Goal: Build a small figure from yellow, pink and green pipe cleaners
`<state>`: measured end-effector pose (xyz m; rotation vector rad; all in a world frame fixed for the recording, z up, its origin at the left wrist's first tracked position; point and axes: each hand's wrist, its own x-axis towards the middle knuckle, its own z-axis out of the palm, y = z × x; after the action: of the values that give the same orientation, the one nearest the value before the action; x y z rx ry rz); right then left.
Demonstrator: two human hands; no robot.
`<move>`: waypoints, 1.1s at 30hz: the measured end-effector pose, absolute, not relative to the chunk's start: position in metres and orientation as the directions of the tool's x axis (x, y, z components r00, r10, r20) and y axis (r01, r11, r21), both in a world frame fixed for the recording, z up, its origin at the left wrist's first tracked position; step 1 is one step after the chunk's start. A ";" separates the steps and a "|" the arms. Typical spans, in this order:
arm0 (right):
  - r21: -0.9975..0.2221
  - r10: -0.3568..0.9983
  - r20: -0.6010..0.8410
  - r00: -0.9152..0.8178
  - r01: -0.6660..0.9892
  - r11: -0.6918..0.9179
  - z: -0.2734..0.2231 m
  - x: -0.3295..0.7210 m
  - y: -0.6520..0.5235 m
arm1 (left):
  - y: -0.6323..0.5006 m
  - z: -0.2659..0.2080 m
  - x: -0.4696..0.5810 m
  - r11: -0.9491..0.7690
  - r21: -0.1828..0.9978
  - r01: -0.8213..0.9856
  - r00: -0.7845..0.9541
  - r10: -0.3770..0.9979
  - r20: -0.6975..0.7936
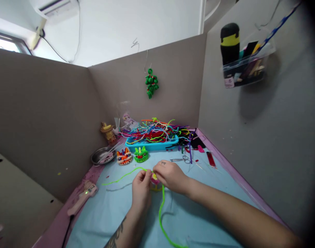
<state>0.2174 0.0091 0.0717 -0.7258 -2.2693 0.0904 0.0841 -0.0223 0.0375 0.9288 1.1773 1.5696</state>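
Note:
Both hands meet over the middle of the blue cloth. The fingertips of my left hand [141, 188] are pinched on a lime green pipe cleaner [161, 212]. One end of it trails out to the left, and the other hangs toward the front of the cloth. My right hand [171, 176] is closed on the same pipe cleaner, its fingers bent and partly hidden. Between and under the fingers shows a small pink and yellow fuzzy piece [154, 178], mostly covered. Whether the pipe cleaner is wound around this piece I cannot tell.
Beyond the hands stand an orange animal head [124, 157] and a green one [141, 155]. A blue tray [152, 146] is heaped with pipe cleaners. Scissors [182, 159] lie at right, a metal bowl [97, 159] and pink corded tool [82, 199] at left. Grey partitions [178, 79] surround the table.

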 end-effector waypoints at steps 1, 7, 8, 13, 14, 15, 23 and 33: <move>-0.393 0.595 0.612 -0.521 0.453 0.800 0.072 0.217 0.010 | -0.022 0.038 0.083 -0.105 0.968 -0.229 -0.258 0.965 0.044; -0.873 0.832 0.316 -0.455 0.204 0.443 0.074 0.216 0.014 | -0.026 0.042 0.077 -0.150 0.984 -0.100 -0.224 0.967 0.124; -0.894 0.836 0.298 -0.461 0.172 0.414 0.075 0.215 0.014 | -0.027 0.043 0.077 -0.160 0.984 -0.080 -0.234 0.963 0.138; -0.985 0.836 0.169 -0.523 -0.069 0.156 0.075 0.214 0.013 | -0.030 0.049 0.078 -0.229 0.973 -0.019 -0.247 0.944 0.217; -0.990 0.818 0.117 -0.563 -0.131 0.051 0.075 0.213 0.012 | -0.030 0.051 0.078 -0.244 0.970 -0.015 -0.250 0.940 0.233; -0.982 0.790 0.064 -0.610 -0.181 -0.060 0.074 0.213 0.011 | -0.030 0.051 0.077 -0.258 0.966 -0.011 -0.252 0.936 0.247; -0.882 0.677 -0.114 -0.727 -0.239 -0.405 0.074 0.214 0.009 | -0.026 0.048 0.066 -0.303 0.951 0.053 -0.192 0.932 0.308; -0.956 0.766 -0.110 -0.633 -0.143 -0.256 0.074 0.216 0.013 | -0.027 0.054 0.068 -0.331 0.940 0.077 -0.081 0.938 0.337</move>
<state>0.2156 0.0125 0.0739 -0.7823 -1.3892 1.9423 0.0680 -0.0268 0.0537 1.4618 1.1448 1.5007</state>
